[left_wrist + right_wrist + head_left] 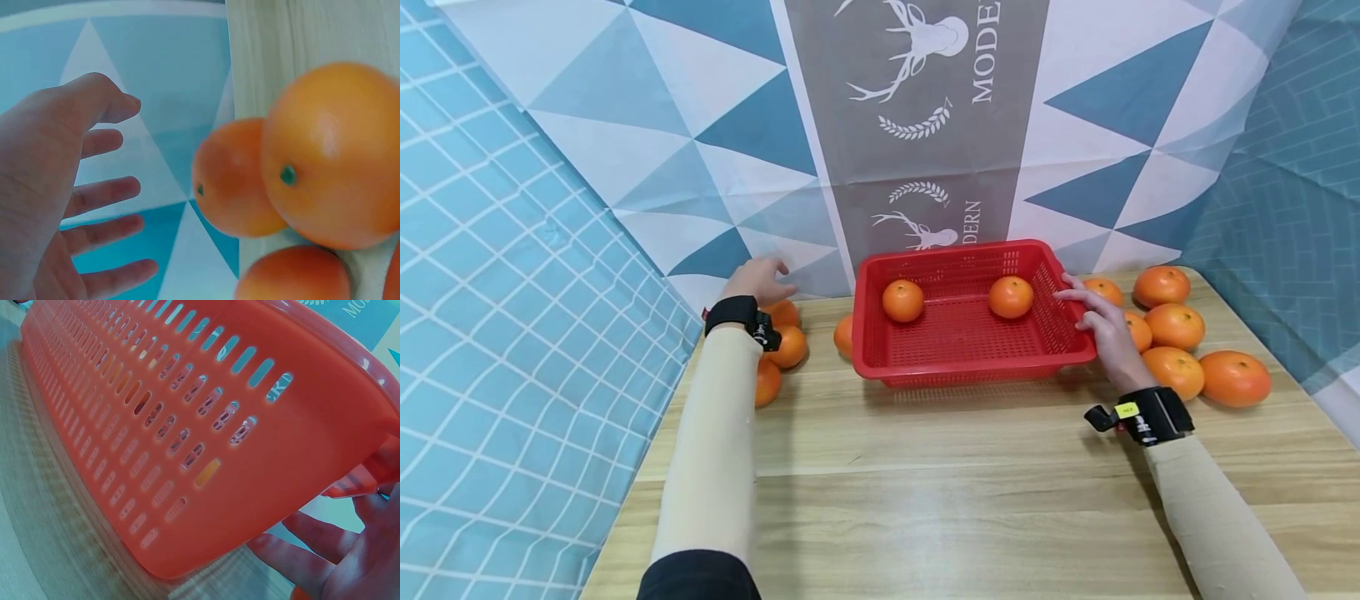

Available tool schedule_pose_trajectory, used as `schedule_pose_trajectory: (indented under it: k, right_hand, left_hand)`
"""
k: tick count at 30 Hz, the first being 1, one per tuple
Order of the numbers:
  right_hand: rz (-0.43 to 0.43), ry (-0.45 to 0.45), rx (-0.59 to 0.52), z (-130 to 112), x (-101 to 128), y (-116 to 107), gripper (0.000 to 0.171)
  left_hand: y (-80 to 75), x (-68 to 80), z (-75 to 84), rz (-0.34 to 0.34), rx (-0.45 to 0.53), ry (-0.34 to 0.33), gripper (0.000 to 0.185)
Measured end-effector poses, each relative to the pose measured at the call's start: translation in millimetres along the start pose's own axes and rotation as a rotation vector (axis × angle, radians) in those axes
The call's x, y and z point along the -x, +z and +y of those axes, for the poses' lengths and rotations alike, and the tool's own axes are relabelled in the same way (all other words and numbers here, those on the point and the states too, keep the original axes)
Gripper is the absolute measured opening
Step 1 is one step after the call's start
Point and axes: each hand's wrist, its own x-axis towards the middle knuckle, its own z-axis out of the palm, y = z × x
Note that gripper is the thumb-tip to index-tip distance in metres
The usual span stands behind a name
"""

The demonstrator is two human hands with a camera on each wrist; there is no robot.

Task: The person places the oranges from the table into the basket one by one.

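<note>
A red slotted basket [972,372] stands on the wooden table [925,492] and holds two oranges [902,300] [1011,297]. My right hand [1093,321] lies against the basket's right rim with its fingers fairly straight. In the right wrist view its fingers [312,547] sit just under the lip of the basket wall [300,444]. My left hand [766,279] hovers open, fingers spread, above a cluster of oranges [787,346] at the table's left edge. The left wrist view shows that hand [100,187] empty beside those oranges [331,156].
Several more oranges [1176,325] lie on the table to the right of the basket, behind my right hand. One orange [844,335] sits against the basket's left wall. A patterned blue and grey cloth [917,125] hangs behind the table.
</note>
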Motion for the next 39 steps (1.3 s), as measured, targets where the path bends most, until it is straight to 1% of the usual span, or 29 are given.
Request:
schedule_pose_trajectory:
  k: [3,5,6,8,11,15,20,24,25,28,31,33,35,39]
  right_hand:
    - [0.002,-0.007,0.008,-0.8,0.9,-0.3,0.058]
    - [0.004,-0.013,0.006,-0.9,1.1,-0.5,0.057]
    - [0.005,-0.016,0.005,-1.1,1.3,-0.6,0.057]
    - [0.005,-0.013,-0.004,-1.0,1.0,-0.7,0.057]
    - [0.001,-0.012,-0.014,-0.8,0.6,-1.3,0.058]
    - [0.000,-0.007,-0.017,-1.0,0.5,-2.1,0.058]
    - [0.004,-0.002,-0.013,-0.7,0.1,-2.6,0.058]
    - [-0.002,-0.001,-0.015,-0.6,0.7,-1.9,0.059]
    - [-0.003,0.000,-0.017,-0.8,0.9,-1.5,0.059]
    - [-0.005,-0.005,-0.013,-0.9,0.5,-0.2,0.059]
    - [0.000,-0.012,-0.012,-0.7,0.7,-0.1,0.058]
    - [0.001,-0.015,-0.010,-1.0,0.7,0.1,0.058]
    - [0.002,-0.017,-0.007,-1.6,1.2,0.2,0.058]
    - [0.003,-0.021,0.004,-1.2,1.1,0.1,0.058]
  left_hand:
    - [-3.7,16.2,-0.2,-0.002,0.006,-0.003,0.061]
    - [-3.5,23.4,-2.4,-0.005,0.005,-0.011,0.062]
    - [-5.3,31.0,3.5,-0.016,-0.002,-0.036,0.061]
    - [-4.5,36.0,1.7,-0.022,-0.006,-0.047,0.061]
    - [-3.4,39.8,-2.1,-0.027,-0.012,-0.063,0.060]
    - [-0.6,40.2,-4.6,-0.028,-0.007,-0.071,0.060]
    - [3.9,42.7,1.3,-0.020,0.008,-0.077,0.059]
    - [8.5,52.0,8.0,-0.047,0.119,-0.106,0.055]
    - [10.0,53.9,8.8,-0.052,0.131,-0.110,0.054]
    - [16.1,54.3,7.6,-0.064,0.162,-0.115,0.056]
    - [22.2,46.9,4.5,-0.055,0.095,-0.079,0.061]
    - [24.9,42.6,2.4,-0.058,0.085,-0.071,0.062]
    - [26.7,38.9,1.1,-0.055,0.048,-0.056,0.065]
    - [30.5,34.1,-0.1,-0.076,0.065,-0.072,0.070]
